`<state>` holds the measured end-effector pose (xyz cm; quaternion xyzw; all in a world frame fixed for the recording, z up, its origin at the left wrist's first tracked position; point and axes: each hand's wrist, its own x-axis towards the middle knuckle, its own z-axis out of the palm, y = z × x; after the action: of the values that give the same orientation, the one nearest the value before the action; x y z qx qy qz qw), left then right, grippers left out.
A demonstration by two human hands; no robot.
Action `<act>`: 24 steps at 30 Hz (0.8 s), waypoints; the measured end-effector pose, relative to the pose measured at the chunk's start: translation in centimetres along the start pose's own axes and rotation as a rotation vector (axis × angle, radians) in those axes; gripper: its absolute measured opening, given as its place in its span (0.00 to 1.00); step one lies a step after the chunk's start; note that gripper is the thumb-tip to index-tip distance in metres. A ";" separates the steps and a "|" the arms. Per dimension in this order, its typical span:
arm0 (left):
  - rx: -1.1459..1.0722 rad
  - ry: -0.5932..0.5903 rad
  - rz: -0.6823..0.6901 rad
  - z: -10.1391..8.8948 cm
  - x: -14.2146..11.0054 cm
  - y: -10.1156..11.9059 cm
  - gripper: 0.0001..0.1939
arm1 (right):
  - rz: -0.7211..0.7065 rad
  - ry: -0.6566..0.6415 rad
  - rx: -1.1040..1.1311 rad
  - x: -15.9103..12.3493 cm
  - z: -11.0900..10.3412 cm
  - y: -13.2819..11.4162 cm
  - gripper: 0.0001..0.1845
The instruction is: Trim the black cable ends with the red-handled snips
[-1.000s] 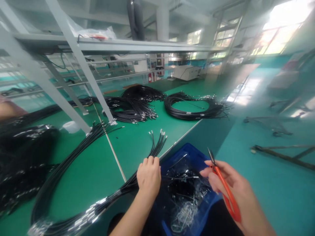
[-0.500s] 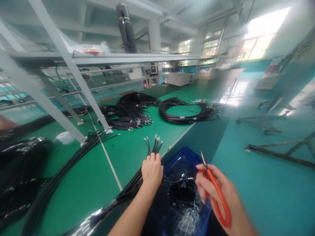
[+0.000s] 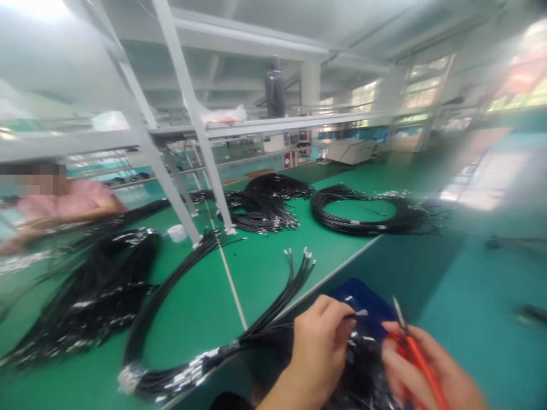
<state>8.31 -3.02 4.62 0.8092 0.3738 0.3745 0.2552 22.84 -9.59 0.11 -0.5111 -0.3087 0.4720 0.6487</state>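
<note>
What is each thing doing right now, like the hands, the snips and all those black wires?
Left hand: pinching one cable end over the bin.
Right hand: closed around the snips.
Snips: orange handles, tip pointing up; blurred, so open or shut is unclear.
Cable bundle: lying curved on the bench, ends fanned out.
Cable coil: lying in a ring.
Bin: blue, open, holding scraps.

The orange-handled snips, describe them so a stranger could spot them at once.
Start at the green workbench and drop past its near edge to the blue plastic bin. Just right of it, the right hand holds the orange-handled snips, the only orange thing among black cables, thin metal tip pointing up.
</note>
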 end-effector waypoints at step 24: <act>-0.727 -0.056 -0.494 0.2 -2.7 -0.9 0.11 | 0.027 0.106 0.262 -1.0 5.4 -1.8 0.22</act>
<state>6.92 -4.65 2.76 0.5629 0.3932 0.3874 0.6152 18.24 -8.52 3.46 -0.4503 -0.2026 0.4894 0.7188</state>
